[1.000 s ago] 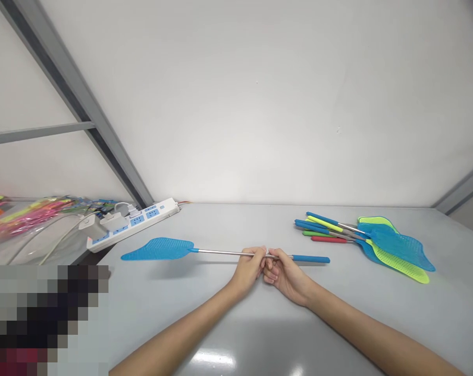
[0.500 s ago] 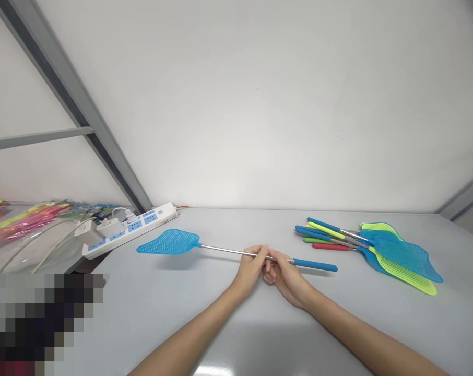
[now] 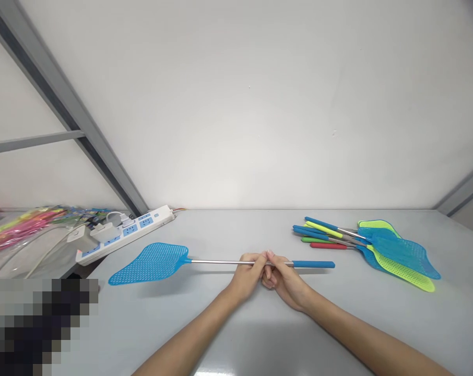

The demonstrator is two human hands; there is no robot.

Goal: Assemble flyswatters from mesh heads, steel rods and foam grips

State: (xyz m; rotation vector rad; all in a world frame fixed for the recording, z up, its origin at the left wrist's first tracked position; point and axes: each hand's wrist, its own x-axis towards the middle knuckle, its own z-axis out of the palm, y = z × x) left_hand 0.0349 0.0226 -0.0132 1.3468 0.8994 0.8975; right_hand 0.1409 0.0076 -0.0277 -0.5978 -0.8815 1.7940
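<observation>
A blue fly swatter [image 3: 154, 262] with a thin metal rod and a blue grip lies sideways across both hands, its perforated head to the left and its grip to the right. My left hand [image 3: 247, 272] is closed around the rod near its middle. Against it, my right hand [image 3: 285, 279] pinches the rod just left of the blue grip. The thumbs nearly meet on top of the rod, and some fingers are hidden beneath. The swatter's head casts a shadow on the grey table [image 3: 268, 334] under it.
To the right lies a pile of fly swatters [image 3: 401, 256] with blue and yellow-green heads, their grips pointing left. A white power strip [image 3: 127, 232] with plugged-in chargers sits at the left edge. Beyond it are colourful plastic-wrapped items [image 3: 28, 227]. A white wall rises behind the table.
The swatter's head has moved left and lower, showing its face more broadly, and the rod now lies nearly level. Both hands keep their hold at almost the same spot.
</observation>
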